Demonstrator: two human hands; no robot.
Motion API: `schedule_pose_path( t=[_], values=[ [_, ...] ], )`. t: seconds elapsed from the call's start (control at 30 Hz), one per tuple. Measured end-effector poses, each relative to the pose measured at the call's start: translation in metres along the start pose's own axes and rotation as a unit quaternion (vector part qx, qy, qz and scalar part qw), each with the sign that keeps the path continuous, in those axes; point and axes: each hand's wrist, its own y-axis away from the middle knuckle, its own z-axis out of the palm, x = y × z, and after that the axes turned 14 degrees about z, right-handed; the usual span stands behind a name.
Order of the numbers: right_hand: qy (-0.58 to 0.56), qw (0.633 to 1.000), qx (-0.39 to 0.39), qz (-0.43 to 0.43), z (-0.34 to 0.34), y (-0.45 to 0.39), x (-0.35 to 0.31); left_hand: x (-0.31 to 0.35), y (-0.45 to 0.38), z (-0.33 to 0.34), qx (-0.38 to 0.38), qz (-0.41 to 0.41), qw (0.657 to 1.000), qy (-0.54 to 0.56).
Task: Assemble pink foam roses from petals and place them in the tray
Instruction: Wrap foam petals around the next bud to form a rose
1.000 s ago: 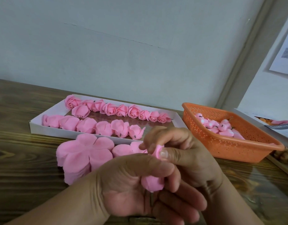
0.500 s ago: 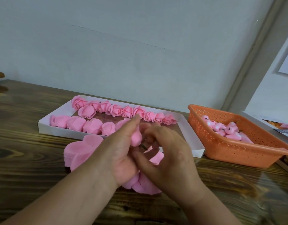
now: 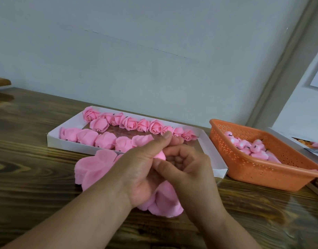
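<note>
wooden tabletop [image 3: 38, 177] against a pale wall, seen from beside the person at work. both hands meet above the table, just in front of the white tray [image 3: 52, 139]. a second ago they were held close to the camera around a small bud with nothing below it; they have since gone down and forward onto a flat petal sheet [image 3: 165, 203], which now hangs under the palms. judged from this, the core is being seated in its petals, so wrapping of one more rose is underway and placing is not yet due.

left hand [image 3: 142, 169]: fingers curled round the pink bud [image 3: 161, 156], thumb lying along its top. right hand [image 3: 188, 168]: thumb and curled fingers pinch the same bud from the other side. the bud sits between the two hands, mostly hidden.

counts, as far as visible: one tray holding two rows of finished roses, a back row [image 3: 129, 123] of about ten and a front row [image 3: 104, 139] of at least five, the right end of that row hidden by the hands. one stack of uncut petal sheets [image 3: 93, 166] lies just in front of the tray, left of the hands; the number of sheets cannot be told. one orange basket [image 3: 262, 169], right of the tray, holds a heap of buds [image 3: 251, 146], too crowded to count.
</note>
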Motion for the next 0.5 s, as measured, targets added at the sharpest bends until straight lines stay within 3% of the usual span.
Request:
schedule_pose_path(
  t=[0.13, 0.3, 0.4, 0.5],
  values=[
    [-0.112, 0.984, -0.091, 0.101, -0.004, -0.003, 0.001, 0.001, 0.003, -0.001, -0.042, 0.029, 0.992, -0.117],
    [-0.228, 0.935, -0.198, 0.188, -0.009, -0.005, 0.004, 0.004, 0.004, -0.001, -0.077, 0.051, 0.979, -0.18],
    [-0.195, 0.936, -0.215, 0.198, -0.014, -0.006, 0.004, 0.002, 0.003, -0.002, -0.075, 0.059, 0.976, -0.198],
    [-0.051, 0.985, -0.126, 0.107, -0.023, -0.009, -0.003, 0.003, 0.002, -0.001, -0.049, 0.117, 0.952, -0.279]
  ],
)
